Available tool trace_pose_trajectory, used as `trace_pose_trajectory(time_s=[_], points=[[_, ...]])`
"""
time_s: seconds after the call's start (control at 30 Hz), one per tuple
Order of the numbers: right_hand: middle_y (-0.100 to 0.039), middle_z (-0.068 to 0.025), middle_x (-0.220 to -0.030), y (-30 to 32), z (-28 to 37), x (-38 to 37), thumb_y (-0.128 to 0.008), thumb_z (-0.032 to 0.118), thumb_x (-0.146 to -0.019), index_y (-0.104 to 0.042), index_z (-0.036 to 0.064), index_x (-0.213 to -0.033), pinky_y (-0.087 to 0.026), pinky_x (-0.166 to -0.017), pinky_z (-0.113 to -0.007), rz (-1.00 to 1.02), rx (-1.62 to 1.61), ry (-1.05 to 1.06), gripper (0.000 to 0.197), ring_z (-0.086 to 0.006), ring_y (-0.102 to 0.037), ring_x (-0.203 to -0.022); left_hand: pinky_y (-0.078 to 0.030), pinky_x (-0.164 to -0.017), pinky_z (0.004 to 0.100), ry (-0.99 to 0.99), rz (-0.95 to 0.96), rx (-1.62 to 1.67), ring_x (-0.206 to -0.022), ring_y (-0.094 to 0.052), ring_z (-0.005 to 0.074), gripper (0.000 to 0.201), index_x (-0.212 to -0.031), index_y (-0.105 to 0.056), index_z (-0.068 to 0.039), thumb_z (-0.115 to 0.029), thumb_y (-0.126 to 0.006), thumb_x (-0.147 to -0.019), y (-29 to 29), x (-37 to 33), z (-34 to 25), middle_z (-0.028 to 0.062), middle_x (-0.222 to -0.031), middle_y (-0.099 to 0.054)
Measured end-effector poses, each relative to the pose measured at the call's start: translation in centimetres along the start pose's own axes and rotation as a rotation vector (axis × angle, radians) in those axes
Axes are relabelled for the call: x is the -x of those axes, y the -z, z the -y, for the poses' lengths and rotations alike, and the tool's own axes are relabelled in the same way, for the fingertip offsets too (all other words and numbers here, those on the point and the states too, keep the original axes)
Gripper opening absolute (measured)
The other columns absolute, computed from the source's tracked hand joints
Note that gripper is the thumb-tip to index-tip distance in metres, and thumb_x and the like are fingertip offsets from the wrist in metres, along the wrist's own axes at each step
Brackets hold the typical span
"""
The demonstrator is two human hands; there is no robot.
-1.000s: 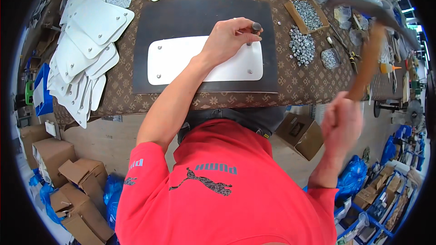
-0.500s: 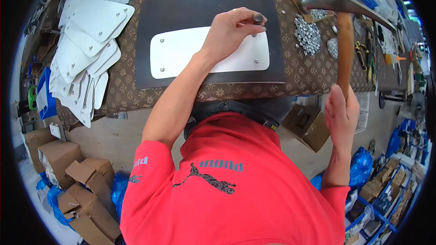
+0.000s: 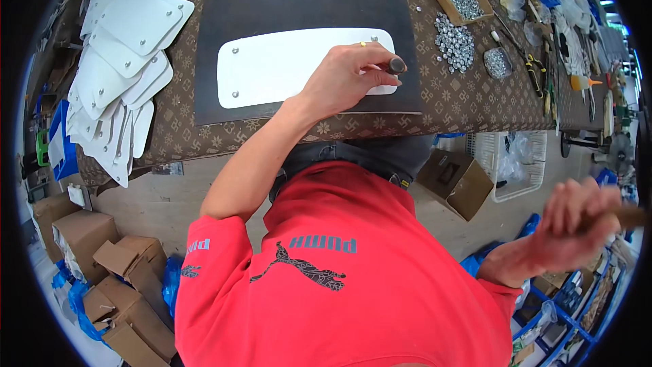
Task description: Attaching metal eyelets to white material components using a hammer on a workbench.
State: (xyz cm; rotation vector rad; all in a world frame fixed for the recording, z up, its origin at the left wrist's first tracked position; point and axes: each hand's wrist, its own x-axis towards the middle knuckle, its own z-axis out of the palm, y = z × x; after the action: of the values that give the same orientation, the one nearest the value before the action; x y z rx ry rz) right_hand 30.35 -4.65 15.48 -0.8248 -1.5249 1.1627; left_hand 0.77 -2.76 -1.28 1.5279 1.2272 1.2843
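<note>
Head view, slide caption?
Left hand holds a dark rod over a white panel; right hand grips a brown handle out to the right.

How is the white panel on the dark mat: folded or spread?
Spread: the white panel lies flat on the dark mat, its rounded left corners showing; the left hand covers part.

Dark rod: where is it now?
In the head view, right of centre, the dark rod is gripped in the left hand at the right end of the white panel, left of the loose shiny pieces.
</note>
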Motion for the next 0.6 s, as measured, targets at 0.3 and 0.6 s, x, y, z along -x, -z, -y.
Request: trace_pose_trajectory(time_s=[0.3, 0.6], points=[[-0.044, 0.0047, -0.060, -1.5, -6.9, 2.0, -0.052, 0.024, -0.104, -0.049, 0.0085, -0.086, -0.027, -0.038, -0.020, 0.298, 0.396, -0.517, 0.023, -0.0033, -0.036, -0.044, -0.052, -0.070, 0.0300, -0.075, -0.032, -0.066, -0.079, -0.065, 0.0157, 0.015, -0.101, -0.067, 0.003, -0.004, -0.068, -0.088, 0.7, 0.8, -0.6, 0.0081, -0.088, -0.065], [-0.038, 0.0061, -0.058, -3.1, -13.6, -0.2, -0.051, 0.030, -0.106, -0.045, 0.0105, -0.084, -0.025, -0.036, -0.021, -0.014, 0.123, -0.557, 0.030, -0.0022, -0.033, -0.041, -0.051, -0.079, 0.0373, 0.196, -0.124, -0.672, -0.092, -0.064, 0.0321, 0.062, -0.125, -0.054, 0.003, -0.025, -0.081, -0.077, 13.2, 4.8, -0.9, 0.0136, -0.098, -0.065]])
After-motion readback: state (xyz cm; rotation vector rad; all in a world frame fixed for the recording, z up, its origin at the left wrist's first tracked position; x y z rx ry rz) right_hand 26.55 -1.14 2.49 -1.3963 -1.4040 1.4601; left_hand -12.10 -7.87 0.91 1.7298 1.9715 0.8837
